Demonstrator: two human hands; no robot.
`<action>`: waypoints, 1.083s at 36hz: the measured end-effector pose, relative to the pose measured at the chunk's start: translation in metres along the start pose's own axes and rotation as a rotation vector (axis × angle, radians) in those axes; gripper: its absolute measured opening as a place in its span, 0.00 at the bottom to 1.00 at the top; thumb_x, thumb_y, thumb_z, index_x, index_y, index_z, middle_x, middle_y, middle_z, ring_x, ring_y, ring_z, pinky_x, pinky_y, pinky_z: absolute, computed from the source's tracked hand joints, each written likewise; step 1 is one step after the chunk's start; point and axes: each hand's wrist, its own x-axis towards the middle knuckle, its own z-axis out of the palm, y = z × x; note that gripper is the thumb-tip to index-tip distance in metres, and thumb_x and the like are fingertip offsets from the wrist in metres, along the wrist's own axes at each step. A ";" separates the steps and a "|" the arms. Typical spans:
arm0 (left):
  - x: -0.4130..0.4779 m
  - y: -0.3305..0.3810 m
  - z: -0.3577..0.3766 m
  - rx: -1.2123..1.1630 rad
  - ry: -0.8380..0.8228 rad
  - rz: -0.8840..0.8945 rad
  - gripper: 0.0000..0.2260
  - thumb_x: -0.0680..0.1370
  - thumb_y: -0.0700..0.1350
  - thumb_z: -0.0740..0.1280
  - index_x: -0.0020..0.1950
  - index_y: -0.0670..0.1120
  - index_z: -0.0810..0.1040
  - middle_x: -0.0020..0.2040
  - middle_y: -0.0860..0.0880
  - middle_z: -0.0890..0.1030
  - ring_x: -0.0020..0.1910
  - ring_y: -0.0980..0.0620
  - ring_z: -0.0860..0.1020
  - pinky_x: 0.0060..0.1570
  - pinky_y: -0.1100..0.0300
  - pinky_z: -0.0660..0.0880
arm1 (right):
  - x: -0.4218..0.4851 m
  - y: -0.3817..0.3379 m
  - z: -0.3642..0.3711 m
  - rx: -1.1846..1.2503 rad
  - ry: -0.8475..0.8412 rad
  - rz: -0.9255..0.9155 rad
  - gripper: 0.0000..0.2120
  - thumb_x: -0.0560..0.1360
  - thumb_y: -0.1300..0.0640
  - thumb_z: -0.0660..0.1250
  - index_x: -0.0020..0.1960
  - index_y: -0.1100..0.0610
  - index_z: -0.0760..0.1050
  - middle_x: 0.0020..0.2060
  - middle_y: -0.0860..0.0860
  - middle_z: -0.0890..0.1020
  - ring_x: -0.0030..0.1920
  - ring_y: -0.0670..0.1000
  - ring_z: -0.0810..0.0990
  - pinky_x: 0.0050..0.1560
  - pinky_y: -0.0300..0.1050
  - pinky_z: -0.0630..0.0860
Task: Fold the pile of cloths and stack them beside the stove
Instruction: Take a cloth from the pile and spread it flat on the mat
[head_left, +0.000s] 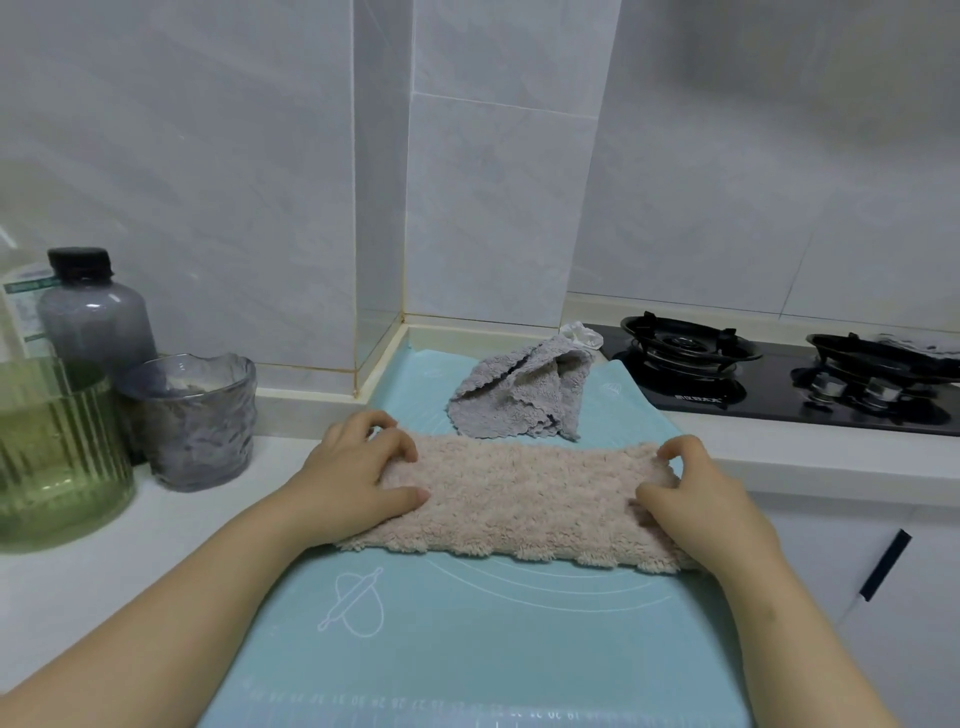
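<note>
A blue mat, ruler numbers printed along its bottom edge, fills the lower centre. The stove, right, has an unreadable label. The pink cloth lies mid-frame on the mat, left hand and right hand gripping its ends; a grey cloth lies behind.

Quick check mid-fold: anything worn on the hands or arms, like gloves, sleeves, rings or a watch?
Nothing visible. The left hand and right hand are bare: no gloves, rings or watch. Both forearms are uncovered to the frame edge, no sleeves.
</note>
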 end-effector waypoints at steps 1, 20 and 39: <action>-0.001 0.001 -0.001 0.020 0.000 0.034 0.27 0.63 0.68 0.61 0.58 0.60 0.67 0.66 0.58 0.58 0.69 0.53 0.55 0.66 0.58 0.57 | 0.000 0.000 0.000 0.027 -0.003 -0.014 0.14 0.70 0.55 0.62 0.52 0.44 0.62 0.40 0.51 0.82 0.43 0.55 0.78 0.43 0.48 0.74; -0.004 0.019 -0.008 -1.035 0.129 -0.006 0.07 0.79 0.43 0.61 0.52 0.49 0.78 0.44 0.47 0.83 0.37 0.52 0.82 0.37 0.62 0.76 | -0.009 -0.121 -0.001 0.598 -0.095 -0.274 0.18 0.73 0.64 0.65 0.59 0.48 0.72 0.43 0.51 0.76 0.39 0.50 0.77 0.36 0.43 0.75; -0.003 0.016 -0.017 -1.036 0.290 -0.176 0.05 0.70 0.37 0.72 0.37 0.47 0.82 0.30 0.54 0.82 0.27 0.62 0.77 0.26 0.71 0.71 | -0.001 -0.089 0.052 0.650 -0.090 -0.189 0.03 0.76 0.55 0.65 0.48 0.52 0.76 0.42 0.47 0.79 0.38 0.45 0.75 0.37 0.39 0.69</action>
